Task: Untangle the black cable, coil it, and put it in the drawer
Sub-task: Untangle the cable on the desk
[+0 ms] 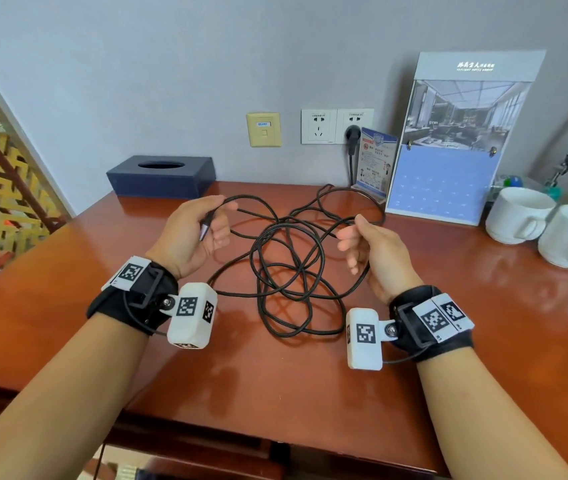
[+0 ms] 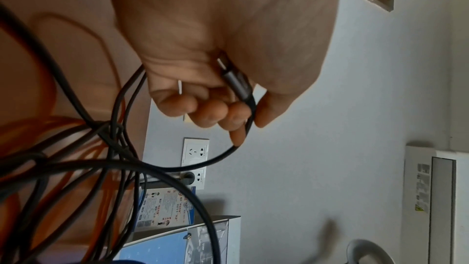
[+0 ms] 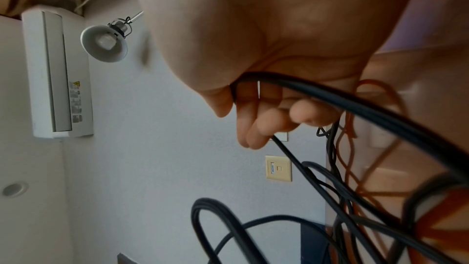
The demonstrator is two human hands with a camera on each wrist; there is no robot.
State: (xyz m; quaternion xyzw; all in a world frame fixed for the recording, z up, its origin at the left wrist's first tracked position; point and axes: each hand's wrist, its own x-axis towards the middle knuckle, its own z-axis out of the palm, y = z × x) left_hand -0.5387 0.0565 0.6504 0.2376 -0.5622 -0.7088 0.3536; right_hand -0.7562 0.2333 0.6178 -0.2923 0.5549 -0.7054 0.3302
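Two hands are hovering above a reddish wooden desk [image 1: 310,393]. The left hand [image 1: 192,233] is pinching the black cable [image 1: 289,271] by its metal plug [image 2: 234,79]; the right hand [image 1: 372,251] is curling around a strand. Tangled loops are lying mid-desk. Two white mugs [image 1: 545,226] are sitting at the far right edge.

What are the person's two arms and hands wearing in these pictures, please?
Both forearms are bare, with no sleeves. The left hand and the right hand wear no gloves. Each wrist carries a black strap with a white tag bearing black-and-white square markers. A rounded white camera box, also marked, hangs from each strap on a small bracket, and a thin black wire loops beside it.
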